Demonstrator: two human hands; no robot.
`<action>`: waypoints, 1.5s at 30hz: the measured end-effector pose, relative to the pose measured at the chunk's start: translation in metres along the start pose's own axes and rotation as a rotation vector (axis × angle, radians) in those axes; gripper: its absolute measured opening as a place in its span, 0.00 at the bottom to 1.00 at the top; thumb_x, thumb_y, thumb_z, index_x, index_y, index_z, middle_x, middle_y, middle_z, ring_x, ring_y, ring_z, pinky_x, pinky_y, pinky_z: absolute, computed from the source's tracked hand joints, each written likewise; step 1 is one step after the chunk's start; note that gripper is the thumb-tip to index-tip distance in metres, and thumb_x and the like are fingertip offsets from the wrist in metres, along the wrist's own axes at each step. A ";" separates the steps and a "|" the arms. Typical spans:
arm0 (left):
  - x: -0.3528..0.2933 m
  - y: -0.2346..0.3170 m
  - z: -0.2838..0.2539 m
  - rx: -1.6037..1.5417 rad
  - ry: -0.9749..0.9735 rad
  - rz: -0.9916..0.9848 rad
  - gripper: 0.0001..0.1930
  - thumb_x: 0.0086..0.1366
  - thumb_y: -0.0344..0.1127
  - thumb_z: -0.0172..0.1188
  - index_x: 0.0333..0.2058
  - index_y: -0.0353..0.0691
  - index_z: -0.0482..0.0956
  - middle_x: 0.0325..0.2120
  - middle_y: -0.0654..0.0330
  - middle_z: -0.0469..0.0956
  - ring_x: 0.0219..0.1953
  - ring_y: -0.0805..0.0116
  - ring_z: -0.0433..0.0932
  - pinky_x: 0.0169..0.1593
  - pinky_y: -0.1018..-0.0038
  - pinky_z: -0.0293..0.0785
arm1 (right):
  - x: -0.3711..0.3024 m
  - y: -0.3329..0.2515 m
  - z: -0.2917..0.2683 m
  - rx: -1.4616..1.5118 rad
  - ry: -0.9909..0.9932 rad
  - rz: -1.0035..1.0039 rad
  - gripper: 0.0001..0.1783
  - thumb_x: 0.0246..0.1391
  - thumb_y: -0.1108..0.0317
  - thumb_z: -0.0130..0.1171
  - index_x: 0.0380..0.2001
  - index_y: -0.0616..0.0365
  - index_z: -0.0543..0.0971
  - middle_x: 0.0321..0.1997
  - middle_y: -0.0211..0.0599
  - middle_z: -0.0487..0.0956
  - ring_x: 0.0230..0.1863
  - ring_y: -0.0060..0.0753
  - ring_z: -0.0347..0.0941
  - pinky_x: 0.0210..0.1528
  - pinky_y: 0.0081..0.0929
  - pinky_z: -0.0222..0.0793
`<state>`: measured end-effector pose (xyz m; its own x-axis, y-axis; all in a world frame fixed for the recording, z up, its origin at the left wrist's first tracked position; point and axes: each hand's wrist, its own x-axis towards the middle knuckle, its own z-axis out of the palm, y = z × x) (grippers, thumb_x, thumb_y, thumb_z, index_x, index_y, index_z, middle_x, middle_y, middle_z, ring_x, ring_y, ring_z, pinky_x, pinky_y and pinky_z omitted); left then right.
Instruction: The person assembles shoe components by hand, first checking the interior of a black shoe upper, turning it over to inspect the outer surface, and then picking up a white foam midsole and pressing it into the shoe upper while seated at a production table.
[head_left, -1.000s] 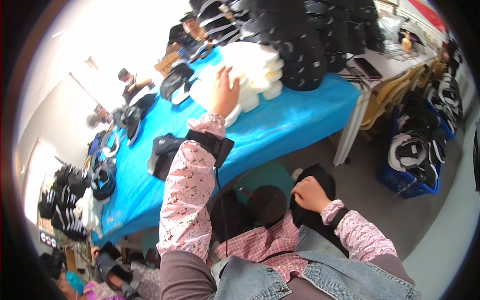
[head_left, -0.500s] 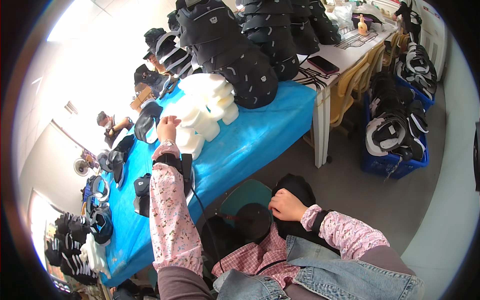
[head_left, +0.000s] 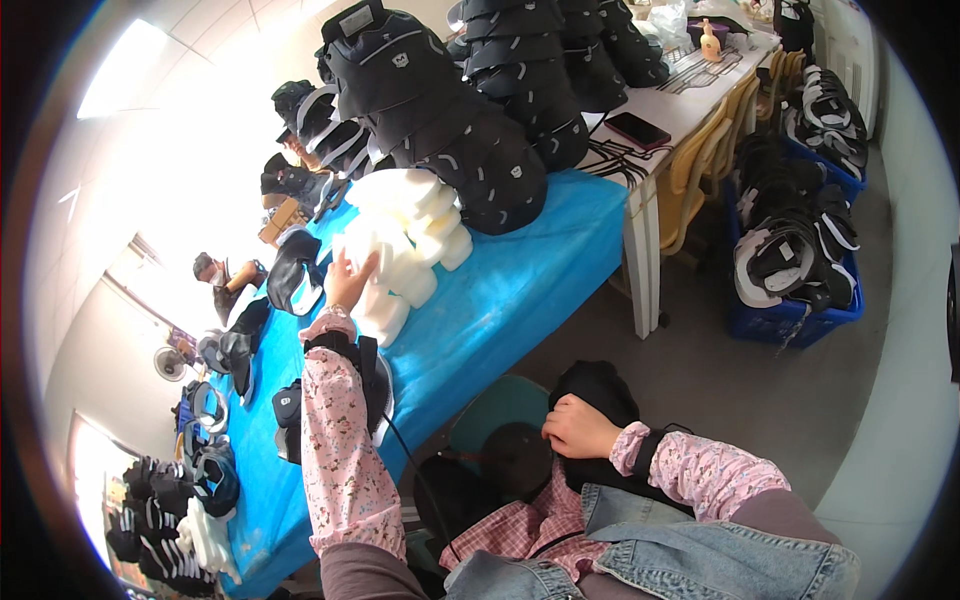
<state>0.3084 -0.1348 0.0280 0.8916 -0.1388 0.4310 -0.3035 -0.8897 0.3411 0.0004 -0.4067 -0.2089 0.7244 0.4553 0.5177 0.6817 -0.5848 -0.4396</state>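
My left hand (head_left: 350, 278) reaches over the blue-covered table with its fingers spread. It is at the near left side of a pile of white foam pads (head_left: 415, 235); whether the fingertips touch a pad is hard to tell. Just left of that hand lies a black curved piece with a light edge (head_left: 295, 270). A small black pouch-like item (head_left: 287, 405) is beside my left forearm. My right hand (head_left: 583, 427) rests low against dark cloth (head_left: 600, 385) over my lap, its fingers curled in. Anything inside those fingers is hidden.
Tall stacks of black caps or covers (head_left: 440, 110) stand behind the pads. A phone (head_left: 638, 130) lies on the white table (head_left: 647, 220). Blue crates (head_left: 795, 325) of black and white pieces sit on the floor at right. Another person (head_left: 215, 270) works at far left.
My left hand's fingers have spread apart from a more closed pose. The whole view has shifted slightly, with the table lower in it. My right hand stays at my lap.
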 end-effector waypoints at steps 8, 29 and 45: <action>0.013 -0.075 -0.010 -0.581 0.196 -0.241 0.21 0.69 0.47 0.41 0.48 0.33 0.67 0.39 0.48 0.76 0.34 0.48 0.78 0.39 0.63 0.77 | 0.010 -0.010 0.001 0.007 0.082 -0.092 0.04 0.41 0.66 0.55 0.20 0.53 0.78 0.23 0.32 0.75 0.32 0.35 0.71 0.46 0.32 0.62; -0.056 0.030 -0.075 -0.433 0.644 0.220 0.24 0.72 0.46 0.39 0.54 0.29 0.64 0.43 0.45 0.73 0.44 0.59 0.74 0.48 0.69 0.68 | 0.004 -0.005 -0.006 -0.022 -0.051 -0.005 0.06 0.46 0.67 0.55 0.25 0.54 0.80 0.28 0.32 0.78 0.35 0.33 0.73 0.46 0.31 0.63; -0.321 0.127 -0.040 -1.432 0.228 -0.151 0.24 0.70 0.43 0.43 0.58 0.33 0.58 0.53 0.51 0.68 0.56 0.56 0.68 0.60 0.61 0.65 | 0.105 -0.110 -0.090 0.837 -0.011 0.063 0.48 0.51 0.75 0.57 0.67 0.56 0.38 0.63 0.43 0.55 0.59 0.36 0.62 0.59 0.33 0.61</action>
<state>-0.0298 -0.1852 -0.0333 0.9145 0.1070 0.3902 -0.4034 0.3157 0.8588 -0.0076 -0.3554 -0.0400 0.7615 0.4472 0.4691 0.4882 0.0802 -0.8690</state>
